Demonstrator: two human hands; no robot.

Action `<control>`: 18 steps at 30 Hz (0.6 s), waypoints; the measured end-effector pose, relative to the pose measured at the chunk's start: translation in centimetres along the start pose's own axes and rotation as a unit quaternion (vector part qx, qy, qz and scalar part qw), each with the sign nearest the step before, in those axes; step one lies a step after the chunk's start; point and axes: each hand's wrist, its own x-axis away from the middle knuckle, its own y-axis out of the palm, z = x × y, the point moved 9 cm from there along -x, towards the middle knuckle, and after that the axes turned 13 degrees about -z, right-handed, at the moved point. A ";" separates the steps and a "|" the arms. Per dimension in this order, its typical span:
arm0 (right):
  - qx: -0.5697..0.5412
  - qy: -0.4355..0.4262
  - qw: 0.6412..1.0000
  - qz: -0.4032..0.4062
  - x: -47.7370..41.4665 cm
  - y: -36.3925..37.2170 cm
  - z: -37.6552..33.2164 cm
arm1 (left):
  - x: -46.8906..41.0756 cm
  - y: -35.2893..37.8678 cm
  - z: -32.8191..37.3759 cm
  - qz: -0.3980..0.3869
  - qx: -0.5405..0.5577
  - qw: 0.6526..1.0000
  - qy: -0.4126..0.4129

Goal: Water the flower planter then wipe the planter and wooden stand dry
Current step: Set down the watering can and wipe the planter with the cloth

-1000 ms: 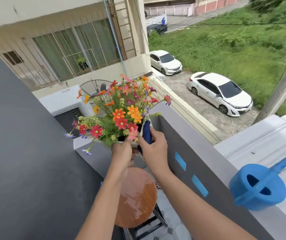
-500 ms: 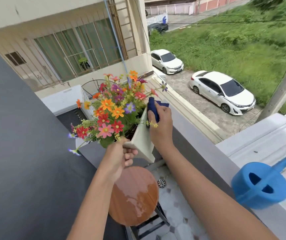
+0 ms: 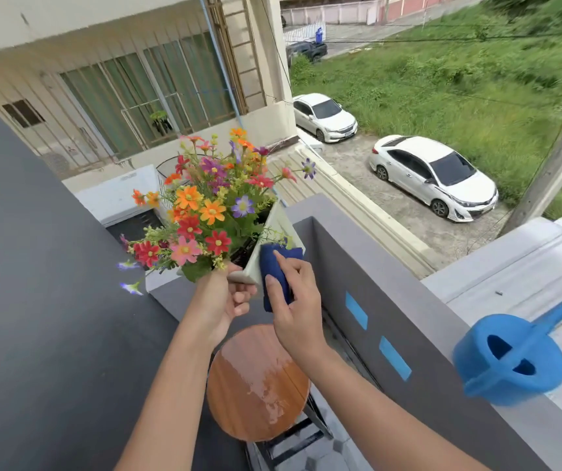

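Left hand (image 3: pixel 222 300) grips tilted planter (image 3: pixel 274 229), right hand (image 3: pixel 295 300) presses cloth (image 3: pixel 274 277) against it; hold seemingly one-handed, planter may slip onto wet stand (image 3: pixel 256 382).

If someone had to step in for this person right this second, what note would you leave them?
Left hand: grips the white planter by its near bottom corner, holding it tilted in the air above the stand.
Right hand: presses a dark blue cloth flat against the planter's side.
Wooden stand: directly below, its round top wet and shiny on the right half.
Blue watering can: set down on the ledge to the right.
Done: watering appears finished, since the can is put aside.
Left: finish wiping the planter, dry the stand top, set the planter back on it.
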 end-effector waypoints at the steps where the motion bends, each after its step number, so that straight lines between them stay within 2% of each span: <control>1: 0.004 -0.015 1.000 0.010 -0.8 -0.2 -1.0 | 0.1 0.3 -0.1 -0.006 0.000 1.000 -0.002; 5: 0.063 -0.026 0.995 0.068 -5.3 -2.0 -1.8 | 0.7 1.1 -0.1 -0.043 0.022 0.999 -0.004; 11: 0.048 0.080 0.990 0.104 -6.9 -4.3 3.7 | 1.3 0.6 -0.1 -0.021 -0.014 1.000 0.003; 18: 0.007 0.071 0.996 0.057 -0.7 0.1 2.3 | 0.0 -0.9 -0.4 0.038 -0.033 0.999 -0.006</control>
